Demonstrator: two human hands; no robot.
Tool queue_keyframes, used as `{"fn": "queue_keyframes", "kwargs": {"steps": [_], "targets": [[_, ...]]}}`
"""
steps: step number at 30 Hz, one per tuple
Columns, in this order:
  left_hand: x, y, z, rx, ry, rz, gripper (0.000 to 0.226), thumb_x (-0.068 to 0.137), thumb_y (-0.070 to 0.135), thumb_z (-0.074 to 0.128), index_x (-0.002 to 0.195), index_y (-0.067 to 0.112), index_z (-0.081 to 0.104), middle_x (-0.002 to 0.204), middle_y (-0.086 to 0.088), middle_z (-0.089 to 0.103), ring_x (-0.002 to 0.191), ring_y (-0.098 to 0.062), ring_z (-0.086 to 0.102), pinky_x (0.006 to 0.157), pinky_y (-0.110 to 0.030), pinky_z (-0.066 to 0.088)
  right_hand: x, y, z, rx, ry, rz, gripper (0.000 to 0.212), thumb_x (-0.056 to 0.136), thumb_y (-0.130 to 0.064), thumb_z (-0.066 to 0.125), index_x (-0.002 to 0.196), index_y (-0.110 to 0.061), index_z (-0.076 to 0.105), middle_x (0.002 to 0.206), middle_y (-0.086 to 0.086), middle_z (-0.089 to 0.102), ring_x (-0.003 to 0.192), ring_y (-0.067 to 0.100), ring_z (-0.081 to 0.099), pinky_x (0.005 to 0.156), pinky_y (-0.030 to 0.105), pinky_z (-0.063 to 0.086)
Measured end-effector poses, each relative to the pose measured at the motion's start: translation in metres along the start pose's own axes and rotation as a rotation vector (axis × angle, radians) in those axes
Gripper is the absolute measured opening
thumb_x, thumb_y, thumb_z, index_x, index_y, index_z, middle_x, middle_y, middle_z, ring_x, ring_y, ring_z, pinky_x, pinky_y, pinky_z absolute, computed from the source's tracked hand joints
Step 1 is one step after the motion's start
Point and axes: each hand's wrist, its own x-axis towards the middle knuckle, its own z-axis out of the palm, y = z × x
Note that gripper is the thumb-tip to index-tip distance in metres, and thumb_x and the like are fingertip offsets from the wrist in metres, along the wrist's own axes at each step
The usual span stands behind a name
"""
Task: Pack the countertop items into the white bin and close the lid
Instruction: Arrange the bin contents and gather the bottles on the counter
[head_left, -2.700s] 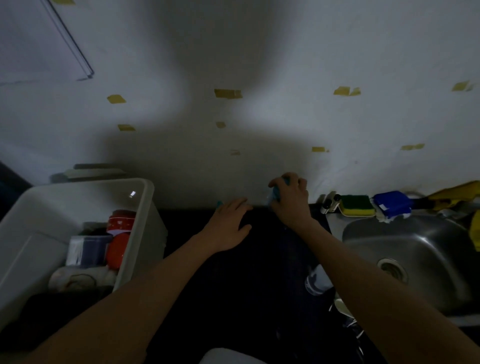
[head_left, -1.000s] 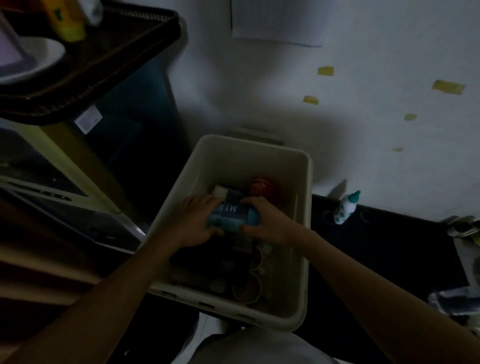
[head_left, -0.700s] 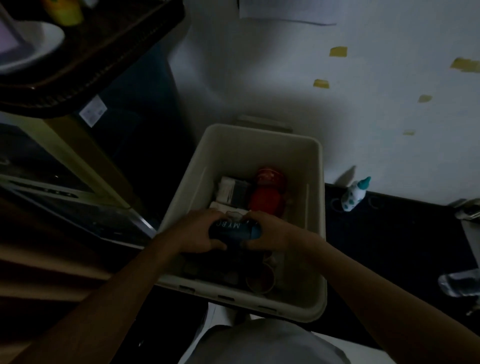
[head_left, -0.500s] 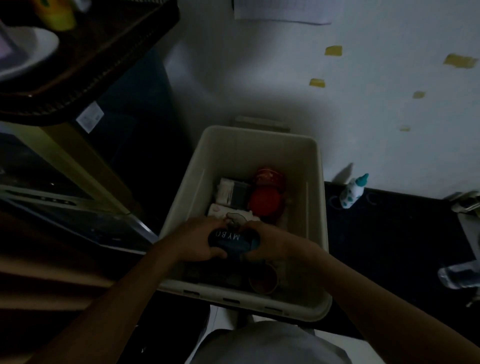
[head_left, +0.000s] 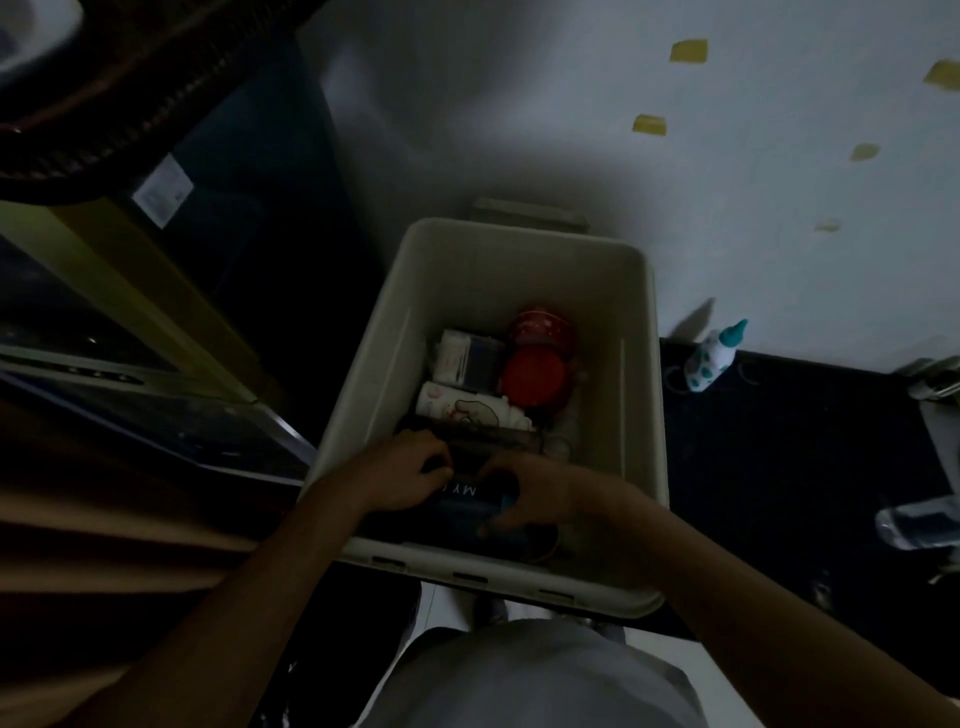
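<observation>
Lowered deeper into the white bin (head_left: 656, 374), one blue bottle (head_left: 470, 500), gripped by left hand (head_left: 400, 475) and right hand (head_left: 540, 491).

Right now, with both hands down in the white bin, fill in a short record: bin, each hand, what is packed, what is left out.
bin: white bin, no lid on it
left hand: grips the blue bottle inside the bin
right hand: grips the same bottle
packed: red jar, beyond the bottle
left out: spotted bottle, upright on the countertop, right of the bin
</observation>
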Motion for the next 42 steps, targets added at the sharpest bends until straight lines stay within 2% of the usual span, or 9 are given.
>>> {"fn": "queue_keyframes", "kwargs": {"steps": [4,10,18,22,27,31,35,38,42], "targets": [[0.004,-0.001,0.004,0.079,-0.019,-0.002,0.029,0.094,0.037,0.055,0.121,0.028,0.058,0.131,0.003,0.05,0.119,-0.018,0.044,0.1,-0.036,0.039,0.001,-0.001,0.002,-0.053,-0.018,-0.027,0.075,0.072,-0.052,0.078,0.134,-0.024,0.048,0.132,-0.005,0.05,0.114,0.014,0.053,0.098,0.033,0.05],[0.009,-0.004,0.004,0.121,0.0,-0.016,0.038,0.092,0.038,0.059,0.128,0.028,0.053,0.134,-0.001,0.043,0.121,-0.02,0.042,0.1,-0.031,0.037,0.004,0.003,0.005,-0.171,0.047,-0.063,0.077,0.07,-0.053,0.079,0.134,-0.026,0.046,0.134,-0.002,0.04,0.121,0.018,0.042,0.101,0.035,0.045],[0.008,-0.003,0.003,0.133,0.012,0.007,0.051,0.087,0.044,0.064,0.132,0.026,0.048,0.137,-0.003,0.033,0.125,-0.022,0.035,0.102,-0.028,0.03,0.008,0.008,0.014,-0.494,0.174,-0.088,0.096,0.066,-0.062,0.075,0.142,-0.031,0.026,0.141,0.003,0.025,0.132,0.027,0.02,0.109,0.05,0.028],[0.004,-0.001,0.001,0.126,-0.031,0.018,0.078,0.078,0.051,0.072,0.144,0.039,0.032,0.151,0.001,0.012,0.14,-0.023,0.016,0.118,-0.039,0.02,0.012,0.009,0.018,-0.617,0.196,-0.084,0.106,0.068,-0.06,0.074,0.149,-0.028,0.013,0.151,0.008,0.015,0.139,0.034,0.014,0.113,0.058,0.017],[0.009,-0.011,0.007,0.172,-0.095,0.036,0.104,0.075,0.052,0.074,0.152,0.042,0.004,0.16,0.003,-0.015,0.148,-0.023,-0.009,0.121,-0.047,0.008,0.014,0.009,0.014,-0.507,0.25,-0.117,0.097,0.071,-0.067,0.067,0.147,-0.027,0.022,0.151,0.006,0.019,0.138,0.032,0.016,0.114,0.055,0.02],[0.012,-0.014,0.011,0.239,-0.109,0.064,0.117,0.076,0.055,0.072,0.152,0.036,-0.015,0.159,0.003,-0.024,0.147,-0.021,-0.019,0.121,-0.05,0.003,0.017,0.008,0.005,-0.467,0.431,-0.146,0.089,0.075,-0.065,0.065,0.146,-0.026,0.029,0.149,0.006,0.025,0.137,0.029,0.018,0.114,0.05,0.021],[0.011,-0.012,0.009,0.347,-0.133,0.072,0.118,0.078,0.052,0.071,0.151,0.032,-0.019,0.154,0.0,-0.036,0.143,-0.021,-0.03,0.121,-0.049,-0.001,0.02,0.016,0.005,-0.486,0.377,-0.02,0.101,0.076,-0.061,0.066,0.152,-0.027,0.009,0.161,0.008,-0.001,0.148,0.031,-0.008,0.117,0.056,0.002],[0.01,-0.01,0.005,0.38,-0.118,0.069,0.12,0.077,0.052,0.073,0.15,0.03,-0.021,0.154,-0.001,-0.036,0.143,-0.021,-0.03,0.12,-0.044,-0.007,0.019,0.017,0.004,-0.387,0.31,0.029,0.103,0.08,-0.051,0.069,0.153,-0.033,-0.001,0.162,0.007,-0.008,0.148,0.032,-0.012,0.115,0.064,0.01],[0.01,-0.007,0.004,0.387,-0.086,0.037,0.124,0.072,0.055,0.076,0.151,0.034,-0.017,0.155,-0.002,-0.036,0.14,-0.017,-0.032,0.118,-0.043,-0.011,0.015,0.016,0.001,-0.289,0.28,0.025,0.103,0.08,-0.04,0.072,0.153,-0.035,-0.001,0.161,0.009,-0.01,0.147,0.033,-0.014,0.116,0.059,0.017]]}}
